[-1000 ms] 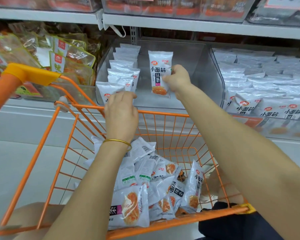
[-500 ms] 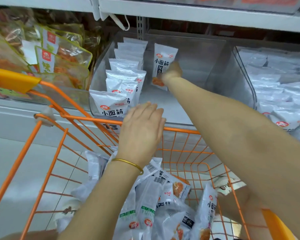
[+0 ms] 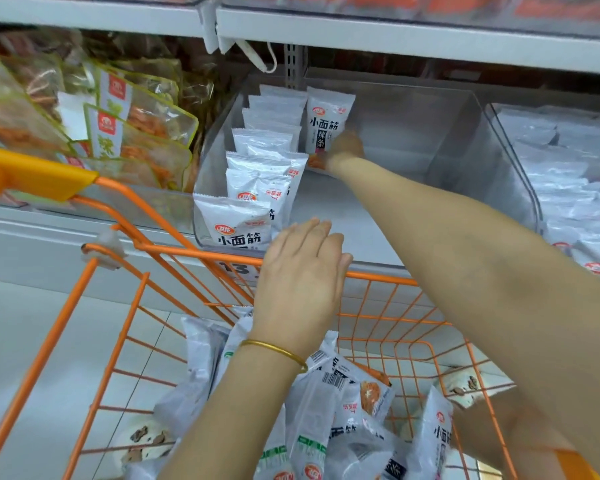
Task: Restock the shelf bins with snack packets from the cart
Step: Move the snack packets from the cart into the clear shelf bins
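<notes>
A white snack packet (image 3: 328,124) stands upright at the back of the clear bin (image 3: 471,140) on the shelf (image 3: 395,36). The right hand (image 3: 345,148) grasps it near its bottom edge. Just beside it, on the left side of the bin, a row of packets (image 3: 257,188) stands one behind the other. The rest of the bin floor is bare. The left hand (image 3: 302,282) holds nothing; its fingers lie loose over the front rim of the orange cart (image 3: 378,277). Many more packets (image 3: 329,410) lie in a heap inside the cart, below the left arm. I think the packet could flop forward when the right hand lets go, because nothing stands in front to prop it. The arm could also bump the row on the way out and knock it over.
</notes>
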Demonstrator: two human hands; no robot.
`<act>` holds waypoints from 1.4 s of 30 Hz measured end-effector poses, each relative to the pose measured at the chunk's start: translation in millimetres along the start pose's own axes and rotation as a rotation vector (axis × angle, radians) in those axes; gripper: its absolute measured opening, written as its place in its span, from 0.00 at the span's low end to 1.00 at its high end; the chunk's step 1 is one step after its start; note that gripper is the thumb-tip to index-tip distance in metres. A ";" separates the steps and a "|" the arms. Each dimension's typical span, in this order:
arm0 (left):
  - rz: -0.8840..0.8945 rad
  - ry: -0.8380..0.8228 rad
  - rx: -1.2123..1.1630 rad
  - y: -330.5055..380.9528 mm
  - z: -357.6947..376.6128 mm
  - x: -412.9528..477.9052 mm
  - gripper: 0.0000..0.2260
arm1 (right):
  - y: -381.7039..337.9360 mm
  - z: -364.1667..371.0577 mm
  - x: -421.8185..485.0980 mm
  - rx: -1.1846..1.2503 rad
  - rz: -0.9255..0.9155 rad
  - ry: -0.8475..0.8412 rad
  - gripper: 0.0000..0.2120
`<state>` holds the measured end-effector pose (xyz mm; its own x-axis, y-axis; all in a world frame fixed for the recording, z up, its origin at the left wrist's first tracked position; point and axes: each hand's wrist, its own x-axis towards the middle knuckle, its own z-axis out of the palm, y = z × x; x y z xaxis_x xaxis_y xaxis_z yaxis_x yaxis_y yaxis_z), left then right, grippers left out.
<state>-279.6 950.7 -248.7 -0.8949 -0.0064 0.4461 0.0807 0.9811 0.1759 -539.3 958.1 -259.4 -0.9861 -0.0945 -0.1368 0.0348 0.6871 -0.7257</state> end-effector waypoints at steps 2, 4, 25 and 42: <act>-0.001 -0.003 -0.003 -0.2 0.3 -0.2 0.17 | 2.8 -9.9 -5.8 -0.052 0.001 0.014 0.25; -0.005 -0.009 -0.004 -0.5 0.1 -0.3 0.17 | 0.4 -28.5 -26.4 -0.150 -0.046 -0.001 0.19; -0.054 -0.158 -0.275 -3.8 -24.7 -16.5 0.16 | 110.8 -33.1 -268.9 -0.168 0.097 -0.828 0.12; -0.055 -0.129 -0.696 8.2 -54.9 -22.5 0.32 | 98.6 -136.4 -271.1 1.017 0.404 -0.758 0.07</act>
<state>-234.6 948.2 -209.1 -0.9471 0.0128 0.3208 0.2571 0.6287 0.7340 -290.7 1149.8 -201.9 -0.5554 -0.6162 -0.5584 0.7340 -0.0478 -0.6774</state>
